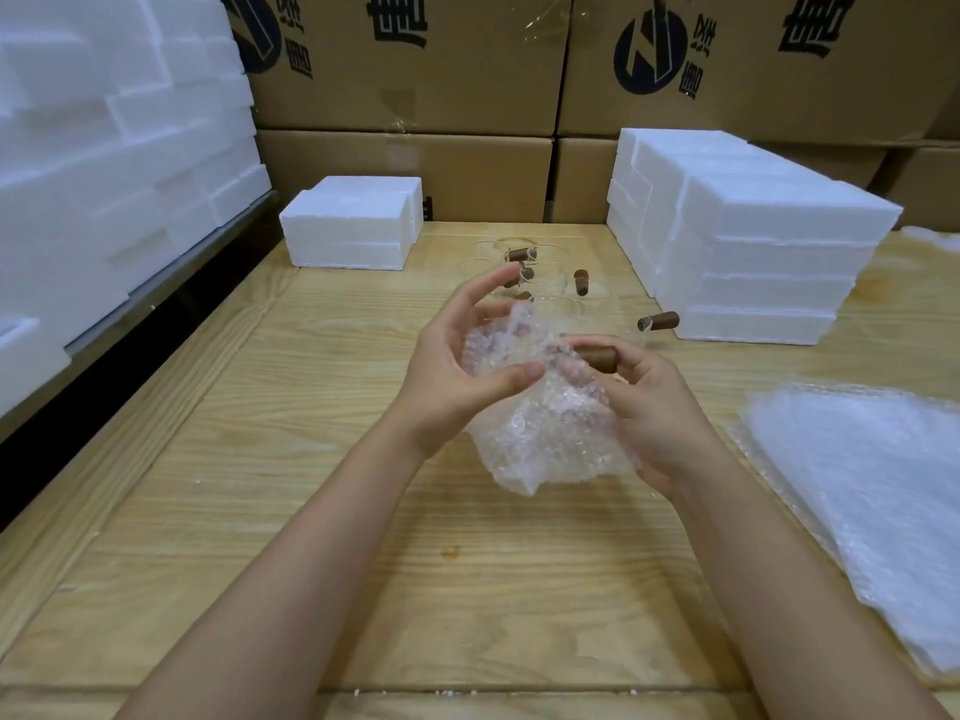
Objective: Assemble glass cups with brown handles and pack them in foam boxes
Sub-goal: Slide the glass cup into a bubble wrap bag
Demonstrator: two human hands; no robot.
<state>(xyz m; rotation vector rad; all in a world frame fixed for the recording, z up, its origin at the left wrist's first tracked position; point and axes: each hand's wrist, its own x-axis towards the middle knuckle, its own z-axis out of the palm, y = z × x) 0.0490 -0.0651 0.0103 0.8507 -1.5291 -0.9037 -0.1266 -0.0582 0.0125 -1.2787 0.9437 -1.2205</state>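
step in hand: wrapping, by my reckoning. one cup is being bundled before it goes into foam.
left hand: the left hand (457, 366) cups the crumpled sheet of clear bubble wrap (545, 439) from the side, thumb pressed onto it and fingers arched over the top.
right hand: the right hand (649, 407) holds the bundle from below and behind, its fingers curled round the short brown wooden handle (597, 354) that pokes out of the wrap.
the cup itself: held above the pale wooden table (311, 511), between both hands. the glass is hidden in the wrap and i cannot make out its outline.
waiting cups: a cluster of clear glass cups with brown handles (524, 270) stands further back on the table, one handle (660, 321) close to the foam.
foam: a small stack of white foam boxes (353, 226) at back left, a taller stack of white foam boxes (753, 241) at back right, all closed.
spare wrap: a pile of flat bubble wrap sheets (857, 485) lies to the right.
next move: likely tucking the loose lower flap round the cup and over the handle, then opening a box. the glass calls for a snug wrap without squeezing hard.
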